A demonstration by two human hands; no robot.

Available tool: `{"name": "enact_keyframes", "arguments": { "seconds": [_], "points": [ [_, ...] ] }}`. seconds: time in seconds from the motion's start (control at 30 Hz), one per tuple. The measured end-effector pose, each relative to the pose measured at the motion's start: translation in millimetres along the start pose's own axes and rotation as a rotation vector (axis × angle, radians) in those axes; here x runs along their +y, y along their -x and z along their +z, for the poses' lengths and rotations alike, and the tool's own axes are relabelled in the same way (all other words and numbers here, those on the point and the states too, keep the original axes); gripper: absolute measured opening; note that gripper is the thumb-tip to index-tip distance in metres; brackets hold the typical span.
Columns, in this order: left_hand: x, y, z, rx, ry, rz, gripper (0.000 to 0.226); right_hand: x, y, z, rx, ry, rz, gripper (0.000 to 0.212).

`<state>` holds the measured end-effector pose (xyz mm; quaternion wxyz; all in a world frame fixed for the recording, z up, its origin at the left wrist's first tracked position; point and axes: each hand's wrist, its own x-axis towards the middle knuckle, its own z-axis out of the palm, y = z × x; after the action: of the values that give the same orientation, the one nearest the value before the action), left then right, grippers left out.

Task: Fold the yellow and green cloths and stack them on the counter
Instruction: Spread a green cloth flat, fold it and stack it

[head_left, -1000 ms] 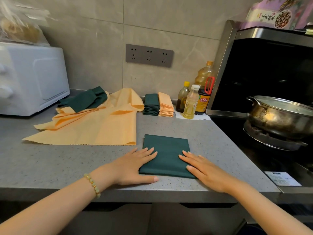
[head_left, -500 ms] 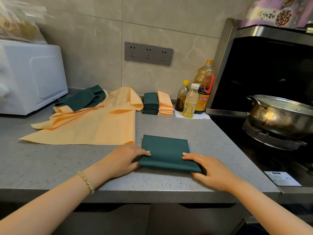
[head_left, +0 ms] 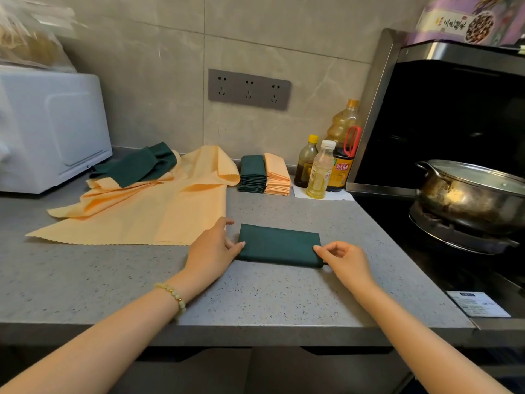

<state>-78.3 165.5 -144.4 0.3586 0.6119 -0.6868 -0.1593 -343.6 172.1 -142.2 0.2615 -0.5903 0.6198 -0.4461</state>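
Note:
A dark green cloth [head_left: 279, 244] lies folded into a narrow rectangle on the grey counter [head_left: 255, 297]. My left hand [head_left: 211, 248] touches its left end with fingertips at the edge. My right hand [head_left: 345, 258] pinches its near right corner. Unfolded yellow cloths [head_left: 147, 211] lie spread at the left, with loose green cloths [head_left: 136, 166] on top near the wall. At the back stand a stack of folded green cloths [head_left: 252, 173] and, touching it on the right, a stack of folded yellow cloths [head_left: 277, 174].
A white microwave [head_left: 48, 129] stands at the left. Three bottles [head_left: 326, 163] stand by the wall beside the stacks. A steel pot [head_left: 471, 191] sits on the black stove at the right, with a range hood [head_left: 443, 115] above. The counter's front edge runs just below my forearms.
The green cloth's near half has been folded away from me, making it narrower. Both hands moved from lying flat on the cloth to its left and right ends.

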Motion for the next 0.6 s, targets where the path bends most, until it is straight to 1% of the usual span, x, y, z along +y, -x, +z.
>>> {"name": "enact_keyframes", "arguments": {
  "seconds": [0.07,0.13,0.17,0.23,0.3,0.37,0.43,0.47,0.5,0.57,0.6],
  "points": [
    [10,-4,-2,-0.07,-0.134,-0.044,0.06,-1,-3,4,0.027,0.024,0.027,0.018],
    [23,-13,-1,-0.143,-0.266,-0.013,0.069,-3,-7,7,0.038,0.046,0.041,0.019],
    [28,-19,1,-0.165,-0.308,0.024,0.069,-3,-8,7,0.039,0.062,0.047,0.019],
    [34,-32,9,-0.224,-0.266,0.083,0.056,-3,-11,9,0.04,0.09,0.062,0.019],
    [31,-43,21,-0.275,-0.13,0.07,0.036,-3,-12,9,0.052,0.1,0.072,0.019],
    [26,-45,33,-0.238,-0.044,0.046,0.026,-2,-12,10,0.068,0.104,0.084,0.017],
    [22,-46,41,-0.163,-0.028,0.03,0.021,-4,-11,11,0.068,0.127,0.072,0.014],
    [22,-46,42,-0.141,-0.029,0.02,0.02,-6,-11,12,0.077,0.19,0.036,0.018],
    [22,-45,43,-0.129,-0.033,0.014,0.019,-9,-11,15,0.096,0.302,-0.034,0.027],
    [23,-46,44,-0.13,-0.041,0.003,0.018,-21,-11,23,0.122,0.526,-0.229,0.043],
    [24,-46,44,-0.13,-0.047,-0.003,0.017,-29,-11,29,0.088,0.584,-0.297,0.047]
  ]
}}
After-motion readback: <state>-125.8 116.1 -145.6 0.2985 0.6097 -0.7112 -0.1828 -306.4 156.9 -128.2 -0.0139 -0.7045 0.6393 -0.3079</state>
